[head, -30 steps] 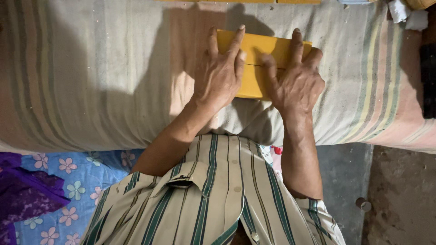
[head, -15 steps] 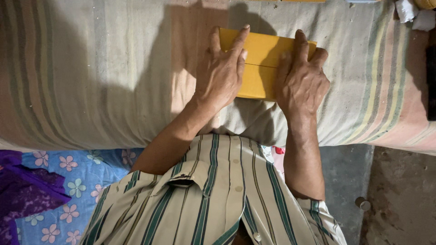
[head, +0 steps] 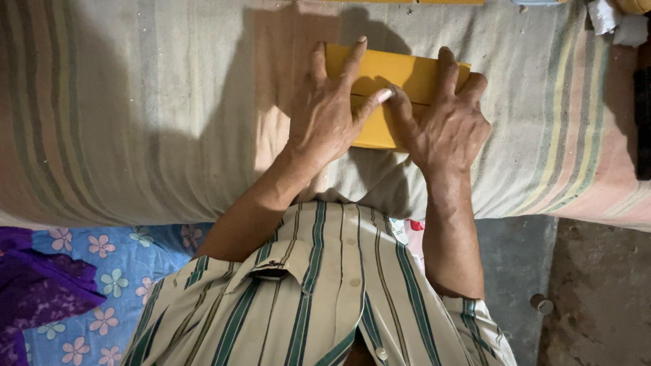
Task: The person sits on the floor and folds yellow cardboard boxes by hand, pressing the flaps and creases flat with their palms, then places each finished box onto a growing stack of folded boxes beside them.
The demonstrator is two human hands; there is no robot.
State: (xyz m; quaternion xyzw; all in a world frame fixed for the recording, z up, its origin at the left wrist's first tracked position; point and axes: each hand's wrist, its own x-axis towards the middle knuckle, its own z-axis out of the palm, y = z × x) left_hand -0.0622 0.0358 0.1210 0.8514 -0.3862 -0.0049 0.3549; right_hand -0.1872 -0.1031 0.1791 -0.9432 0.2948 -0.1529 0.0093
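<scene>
A folded yellow paper point(head: 400, 76) lies flat on a striped cloth-covered surface point(head: 149, 115). My left hand point(head: 330, 115) rests palm-down on the paper's left part, fingers spread, thumb stretched along its fold. My right hand point(head: 444, 122) presses on the right part, fingers spread, its thumb meeting the left thumb near the middle. Both hands hide much of the paper's lower half.
My striped shirt point(head: 319, 305) fills the bottom. A blue floral cloth point(head: 102, 271) and purple fabric point(head: 34, 291) lie bottom left. Grey floor point(head: 597, 285) shows bottom right. White crumpled bits point(head: 614, 24) and a dark object point(head: 642, 122) sit at the right edge.
Both hands have slid slightly on the yellow paper, and the thumbs have come together along the fold. The paper stays in place.
</scene>
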